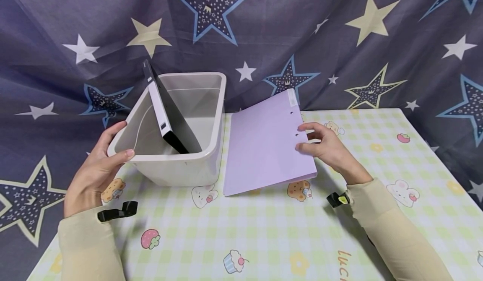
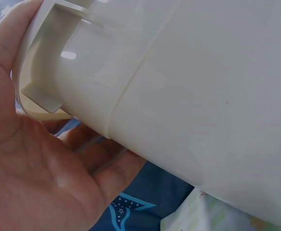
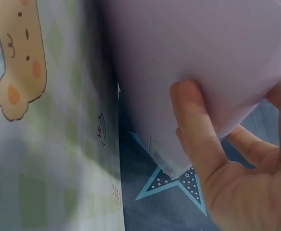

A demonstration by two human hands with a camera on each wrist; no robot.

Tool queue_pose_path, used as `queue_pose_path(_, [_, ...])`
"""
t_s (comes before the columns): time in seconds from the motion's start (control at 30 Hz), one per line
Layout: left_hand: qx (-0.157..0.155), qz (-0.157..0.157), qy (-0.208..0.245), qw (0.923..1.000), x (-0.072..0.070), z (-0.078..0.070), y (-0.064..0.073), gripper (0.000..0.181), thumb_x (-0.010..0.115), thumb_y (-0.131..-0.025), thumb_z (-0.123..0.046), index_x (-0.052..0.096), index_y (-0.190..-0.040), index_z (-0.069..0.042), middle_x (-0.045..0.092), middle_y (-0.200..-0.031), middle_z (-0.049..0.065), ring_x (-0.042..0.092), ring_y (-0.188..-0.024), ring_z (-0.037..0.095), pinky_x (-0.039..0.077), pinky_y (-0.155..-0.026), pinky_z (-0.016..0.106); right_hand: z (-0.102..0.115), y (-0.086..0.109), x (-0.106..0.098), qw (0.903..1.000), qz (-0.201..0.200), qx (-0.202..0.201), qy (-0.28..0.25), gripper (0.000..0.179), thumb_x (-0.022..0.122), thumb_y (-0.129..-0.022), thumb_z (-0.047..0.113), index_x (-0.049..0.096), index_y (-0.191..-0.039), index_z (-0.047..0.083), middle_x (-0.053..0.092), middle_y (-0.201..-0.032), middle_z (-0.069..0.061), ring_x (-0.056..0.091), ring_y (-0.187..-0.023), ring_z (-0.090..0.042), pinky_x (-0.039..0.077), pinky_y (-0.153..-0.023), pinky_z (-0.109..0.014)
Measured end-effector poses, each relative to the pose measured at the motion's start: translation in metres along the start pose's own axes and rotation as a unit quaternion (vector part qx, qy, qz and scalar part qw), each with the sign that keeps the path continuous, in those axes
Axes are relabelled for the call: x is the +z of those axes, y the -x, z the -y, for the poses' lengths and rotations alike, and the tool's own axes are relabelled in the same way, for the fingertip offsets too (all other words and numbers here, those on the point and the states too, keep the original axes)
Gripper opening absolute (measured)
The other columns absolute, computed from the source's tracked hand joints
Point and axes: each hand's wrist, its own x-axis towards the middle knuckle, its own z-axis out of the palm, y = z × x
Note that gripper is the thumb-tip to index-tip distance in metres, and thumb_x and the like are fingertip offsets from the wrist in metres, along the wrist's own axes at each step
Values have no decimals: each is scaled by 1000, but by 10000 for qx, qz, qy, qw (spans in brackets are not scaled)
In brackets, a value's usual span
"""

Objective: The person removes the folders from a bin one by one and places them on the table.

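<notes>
My left hand [image 1: 94, 167] grips the near left corner of a white plastic bin [image 1: 177, 170], thumb over the front rim. In the left wrist view, several fingers of the hand [image 2: 48, 163] lie along the bin's outer wall [image 2: 188, 96]. A black file folder with a white spine [image 1: 157, 102] leans inside the bin, its top above the rim. To the right of the bin, my right hand [image 1: 328, 147] pinches the spine edge of a lilac file folder [image 1: 264, 147], which is tilted with that edge raised. The right wrist view shows fingers on the lilac cover [image 3: 169, 57].
The table [image 1: 181, 251] has a green-and-white checked cover with cartoon prints. Behind it hangs a dark blue star-patterned curtain [image 1: 264, 21], close to the back of the bin. Black straps [image 1: 109, 214] sit on both wrists.
</notes>
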Motion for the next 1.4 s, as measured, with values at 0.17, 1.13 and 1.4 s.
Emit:
queue_pose_path(0.17, [-3, -5, -6, 10000, 0, 0, 0, 76, 54, -84, 16, 26, -147, -14, 39, -132, 6, 50, -107, 15, 46, -84, 19, 1, 0, 0, 9998, 5, 109, 194, 52, 74, -80, 11, 54, -128, 9, 54, -105, -19, 52, -95, -30, 51, -70, -33])
queue_pose_path(1.13, [20, 0, -26, 10000, -1, -2, 2, 78, 54, -84, 17, 24, -148, -14, 36, -134, 7, 49, -107, 15, 46, -84, 19, 1, -1, -2, 9863, 555, 691, 1390, 56, 73, -81, 15, 50, -131, 9, 55, -96, -19, 55, -79, -27, 50, -65, -34])
queue_pose_path(1.4, [-36, -16, -47, 10000, -1, 0, 1, 76, 54, -84, 17, 27, -147, -16, 36, -134, 6, 49, -107, 15, 46, -84, 19, -2, -1, -3, 9835, 636, 816, 1487, 58, 72, -82, 17, 47, -134, 8, 55, -99, -21, 58, -77, -26, 53, -70, -40])
